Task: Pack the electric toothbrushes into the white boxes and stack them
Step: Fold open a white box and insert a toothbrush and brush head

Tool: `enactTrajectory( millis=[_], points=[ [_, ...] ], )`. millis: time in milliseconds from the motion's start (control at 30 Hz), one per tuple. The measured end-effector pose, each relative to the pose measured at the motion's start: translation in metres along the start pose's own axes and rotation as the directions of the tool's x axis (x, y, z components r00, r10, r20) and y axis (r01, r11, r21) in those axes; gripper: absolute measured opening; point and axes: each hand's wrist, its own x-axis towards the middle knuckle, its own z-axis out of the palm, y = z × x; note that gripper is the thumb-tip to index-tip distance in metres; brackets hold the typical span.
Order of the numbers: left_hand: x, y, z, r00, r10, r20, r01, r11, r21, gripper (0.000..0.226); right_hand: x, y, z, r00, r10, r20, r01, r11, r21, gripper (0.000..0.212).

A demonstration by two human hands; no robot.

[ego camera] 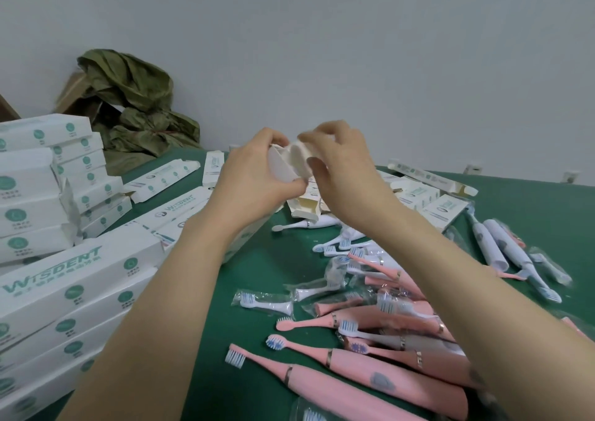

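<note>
Above the green table (pixel 257 269) both my hands hold one white box (pixel 289 163) end-on. My left hand (pixel 254 175) grips its body from the left. My right hand (pixel 341 166) pinches the open end flap from the right. Pink electric toothbrushes (pixel 370 369) lie in a heap at the lower right, mixed with bagged brush heads (pixel 264 301). White toothbrushes (pixel 502 246) lie at the right. Closed white boxes are stacked at the left (pixel 64 279) and far left (pixel 38 188).
Flat and half-open white boxes (pixel 418 192) are scattered across the back of the table. A crumpled green cloth (pixel 138 111) and a brown carton (pixel 77 95) sit at the back left against the grey wall.
</note>
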Motion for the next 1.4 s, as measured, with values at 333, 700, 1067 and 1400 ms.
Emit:
enactTrajectory(
  millis=[333, 700, 1067, 1400],
  points=[
    [0.008, -0.018, -0.018, 0.974, -0.123, -0.191, 0.116, 0.992, -0.045, 0.053, -0.054, -0.033, 0.055, 0.699, -0.047, 0.714, 0.030, 0.999, 0.036, 0.048],
    [0.004, -0.014, -0.014, 0.986, -0.111, -0.124, 0.104, 0.992, -0.065, 0.051, -0.023, -0.024, 0.005, 0.746, -0.130, 0.653, -0.340, 0.769, 0.541, 0.009],
    [-0.001, -0.003, -0.008, 0.995, -0.017, 0.102, 0.024, 0.997, -0.071, 0.056, 0.008, -0.017, 0.003, 0.749, 0.655, 0.105, -0.423, 0.351, 0.835, 0.008],
    [-0.003, -0.003, -0.002, 0.983, 0.033, 0.179, -0.014, 0.994, -0.104, 0.052, 0.006, -0.020, 0.004, 0.919, 0.395, 0.012, -0.349, 0.797, 0.493, 0.007]
  ],
)
